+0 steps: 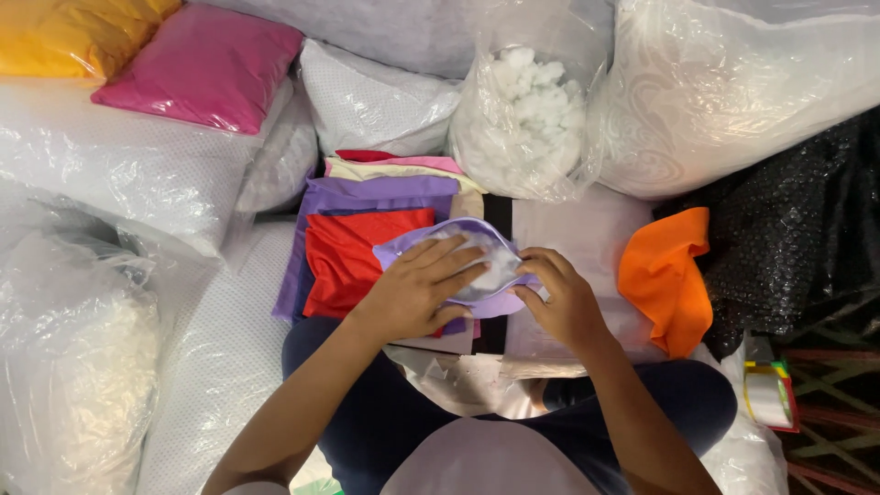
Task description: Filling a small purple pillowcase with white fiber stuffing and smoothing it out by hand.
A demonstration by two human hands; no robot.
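A small lilac fabric cover (414, 246) lies open in front of me, with white fibre stuffing (495, 268) showing in its mouth. My left hand (417, 289) lies flat on the stuffing, fingers spread and pressing into the opening. My right hand (561, 298) pinches the cover's right edge at the opening. Under the cover lies a stack of folded fabric pieces, red (348, 252) on top of purple (376, 192).
A clear plastic bag of white stuffing (532, 115) stands behind the stack. An orange cloth (669, 275) lies to the right beside black sequinned fabric (788, 238). Pink (202, 64) and yellow (64, 37) cushions and big plastic-wrapped white pillows (119, 170) surround me. A tape roll (768, 396) sits lower right.
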